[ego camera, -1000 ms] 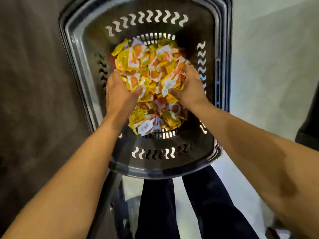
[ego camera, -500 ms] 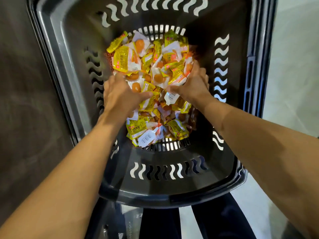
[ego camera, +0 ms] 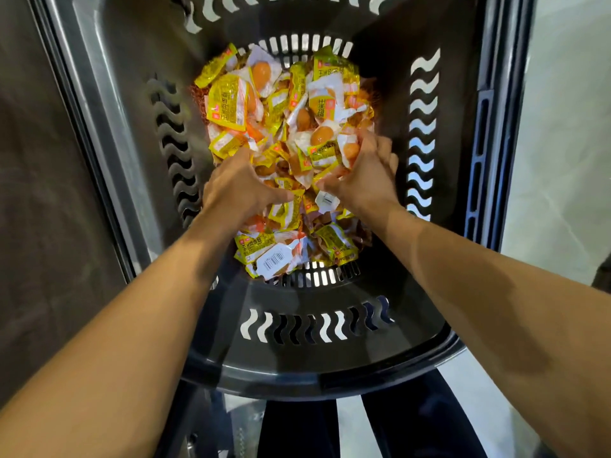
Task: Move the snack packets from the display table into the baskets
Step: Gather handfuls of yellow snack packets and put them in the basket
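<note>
Fingers (ego camera: pixel 380 148) of the right hand (ego camera: pixel 367 180) curl round a clutch of snack packets (ego camera: pixel 284 104) near the middle of the basket (ego camera: pixel 297 368). The left hand (ego camera: pixel 238 186) has its fingers sunk into the same heap and hidden, so whether they grip cannot be told; its thumb lies across the packets. The yellow, white and orange packets cover the basket's slotted bottom. The 2 forearms reach in over its near rim, with dark trouser legs (ego camera: pixel 297 428) below that rim.
</note>
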